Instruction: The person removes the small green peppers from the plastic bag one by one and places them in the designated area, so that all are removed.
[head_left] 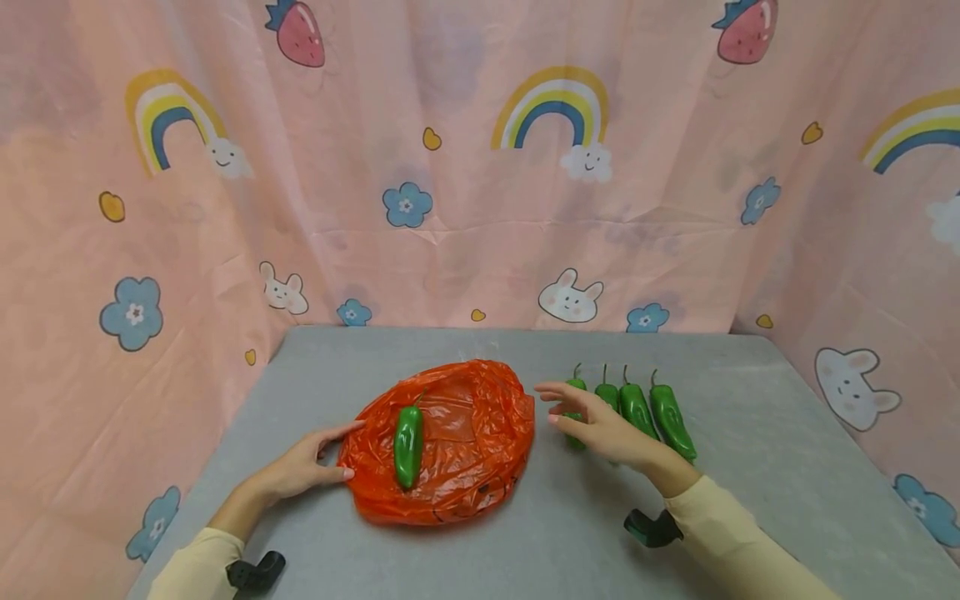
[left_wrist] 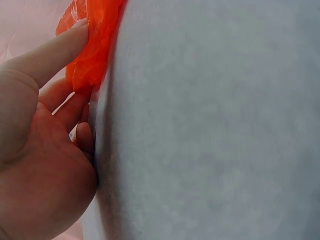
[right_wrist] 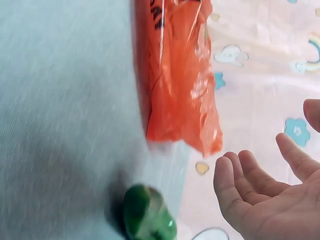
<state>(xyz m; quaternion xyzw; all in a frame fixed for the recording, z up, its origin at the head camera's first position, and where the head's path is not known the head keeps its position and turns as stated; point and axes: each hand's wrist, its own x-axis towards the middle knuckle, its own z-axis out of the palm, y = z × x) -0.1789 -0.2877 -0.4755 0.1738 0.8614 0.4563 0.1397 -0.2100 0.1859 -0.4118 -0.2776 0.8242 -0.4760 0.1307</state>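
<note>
A green pepper (head_left: 408, 447) lies on the orange-red plastic bag (head_left: 480, 479), which is spread in a rounded, crumpled shape. At the bag's left edge is my left hand (head_left: 300, 463), its thumb and fingertips spaced apart and touching the plastic. In the left wrist view the thumb lies against the orange film (left_wrist: 97, 55). My right hand (head_left: 600, 425) is raised between the bag and a row of several green peppers (head_left: 672, 421), fingers loosely extended and holding nothing. It partly covers the nearest peppers. The right wrist view shows one pepper (right_wrist: 150, 215) below the empty fingers.
A grey table (head_left: 757, 467) carries everything. Pink curtain cloth (head_left: 480, 250) with rainbows and rabbits encloses its back and sides. Dark devices (head_left: 258, 573) are strapped at both wrists.
</note>
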